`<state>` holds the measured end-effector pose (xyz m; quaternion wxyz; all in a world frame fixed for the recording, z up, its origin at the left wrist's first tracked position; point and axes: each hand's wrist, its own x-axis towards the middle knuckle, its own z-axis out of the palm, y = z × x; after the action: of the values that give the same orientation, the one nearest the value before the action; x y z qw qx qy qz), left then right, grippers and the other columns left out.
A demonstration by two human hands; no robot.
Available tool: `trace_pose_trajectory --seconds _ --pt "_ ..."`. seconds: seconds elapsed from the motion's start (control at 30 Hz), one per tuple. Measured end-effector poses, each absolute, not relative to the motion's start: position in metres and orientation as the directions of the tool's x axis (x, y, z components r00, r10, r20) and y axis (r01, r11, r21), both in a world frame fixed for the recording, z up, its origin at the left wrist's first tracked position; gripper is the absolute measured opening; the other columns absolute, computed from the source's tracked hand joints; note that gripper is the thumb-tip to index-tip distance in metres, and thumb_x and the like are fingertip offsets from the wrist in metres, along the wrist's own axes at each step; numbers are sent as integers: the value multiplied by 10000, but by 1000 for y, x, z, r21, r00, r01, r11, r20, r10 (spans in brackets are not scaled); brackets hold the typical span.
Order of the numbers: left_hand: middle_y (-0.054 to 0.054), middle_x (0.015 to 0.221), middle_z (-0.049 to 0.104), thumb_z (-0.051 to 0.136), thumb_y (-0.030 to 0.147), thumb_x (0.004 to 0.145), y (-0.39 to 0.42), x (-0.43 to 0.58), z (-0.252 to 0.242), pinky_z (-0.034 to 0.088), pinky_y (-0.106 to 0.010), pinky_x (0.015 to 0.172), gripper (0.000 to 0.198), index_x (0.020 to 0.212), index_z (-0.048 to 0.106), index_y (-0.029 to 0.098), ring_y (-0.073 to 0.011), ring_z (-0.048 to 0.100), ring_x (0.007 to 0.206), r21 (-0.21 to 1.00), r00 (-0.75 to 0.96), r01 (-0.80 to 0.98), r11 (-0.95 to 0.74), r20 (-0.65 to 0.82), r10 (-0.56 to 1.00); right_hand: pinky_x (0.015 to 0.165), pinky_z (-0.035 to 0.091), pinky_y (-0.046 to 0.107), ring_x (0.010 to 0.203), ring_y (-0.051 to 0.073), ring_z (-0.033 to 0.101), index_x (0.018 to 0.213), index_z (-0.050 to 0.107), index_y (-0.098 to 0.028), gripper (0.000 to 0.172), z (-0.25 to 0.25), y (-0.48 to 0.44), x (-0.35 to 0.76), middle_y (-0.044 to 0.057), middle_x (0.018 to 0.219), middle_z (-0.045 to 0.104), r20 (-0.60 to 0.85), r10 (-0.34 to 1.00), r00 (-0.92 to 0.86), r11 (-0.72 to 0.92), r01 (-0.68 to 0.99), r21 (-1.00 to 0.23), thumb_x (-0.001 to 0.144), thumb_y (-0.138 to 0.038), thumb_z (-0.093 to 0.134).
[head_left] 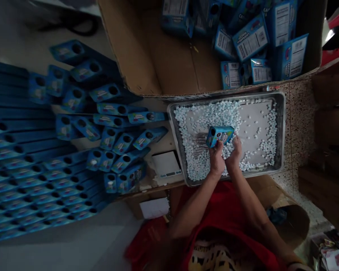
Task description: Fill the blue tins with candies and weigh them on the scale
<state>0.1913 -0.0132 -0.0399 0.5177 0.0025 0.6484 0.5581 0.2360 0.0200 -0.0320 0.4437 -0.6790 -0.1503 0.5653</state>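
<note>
A small blue candy box with a dark round window is tilted over the metal tray. My left hand grips it from below, thumb on its near face. Close by on the right, my right hand is cupped, its fingers extended and somewhat blurred, beside pale blue candies. Whether any candies lie in that palm is hard to see. The candies are spread thickly over the tray's left and middle, more thinly on its right.
A large cardboard box behind the tray holds several blue candy boxes. To the left, many similar boxes stand in groups and rows. A small white scale lies against the tray's left side.
</note>
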Motion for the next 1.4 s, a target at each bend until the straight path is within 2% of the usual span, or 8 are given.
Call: trace_pose_trajectory --seconds 0.07,0.17,0.23,0.3,0.47,0.73,1.17,1.4 --pt "-91 1316 754 680 616 981 -12 170 -20 577 -397 1098 471 1267 640 244 -246 732 1237 794 -483 -474 381 -597 641 957 661 401 1191 239 733 1013 737 -310 246 -30 37 236 23 1051 805 -760 606 234 -605 -485 -632 844 -471 658" --pt "-59 1267 751 729 554 962 -10 119 3 570 -372 1081 462 1298 608 260 -231 735 1192 907 -560 -198 371 -415 717 735 658 328 829 196 754 914 696 -251 136 -22 61 240 -2 823 777 -873 488 -15 -614 -717 -331 842 -364 673" --pt "-50 1211 751 787 514 914 -8 85 10 574 -354 1050 474 1259 604 245 -224 740 1131 917 -589 13 400 -316 744 644 614 268 708 157 713 871 669 -233 65 -10 72 243 -14 759 757 -875 454 -168 -598 -786 -160 858 -296 675" --pt "-58 1188 752 805 483 890 -6 62 10 583 -348 1018 451 1209 609 233 -229 743 1092 888 -559 179 423 -262 787 622 596 247 691 144 706 847 657 -232 58 8 79 244 -13 756 755 -843 477 -248 -600 -793 -106 876 -276 679" --pt "-73 1196 771 780 368 913 -4 58 9 598 -356 996 360 1219 637 245 -262 754 1113 880 -402 291 376 -244 882 683 609 241 724 119 684 837 648 -249 142 60 91 231 -29 786 714 -704 666 -249 -594 -748 -298 872 -347 744" --pt "-81 1262 762 699 180 920 -3 67 29 553 -400 1113 328 1242 701 243 -280 718 1231 915 -338 322 242 -127 932 845 622 357 793 183 677 743 639 -251 210 92 99 193 11 765 617 -541 812 -220 -556 -575 -600 837 -425 711" --pt "-68 1201 781 727 105 840 -17 64 27 584 -396 1046 382 1199 721 234 -275 733 1173 915 -384 281 290 -170 908 872 565 387 804 209 623 774 628 -275 353 88 93 183 29 789 567 -447 875 -186 -475 -508 -718 917 -596 592" --pt "-58 1175 787 757 108 782 -20 64 26 587 -405 1030 410 1167 725 245 -273 740 1121 904 -422 254 345 -218 880 893 547 394 838 206 615 806 648 -271 333 99 86 180 51 939 592 -392 899 -194 -437 -419 -796 875 -594 601"
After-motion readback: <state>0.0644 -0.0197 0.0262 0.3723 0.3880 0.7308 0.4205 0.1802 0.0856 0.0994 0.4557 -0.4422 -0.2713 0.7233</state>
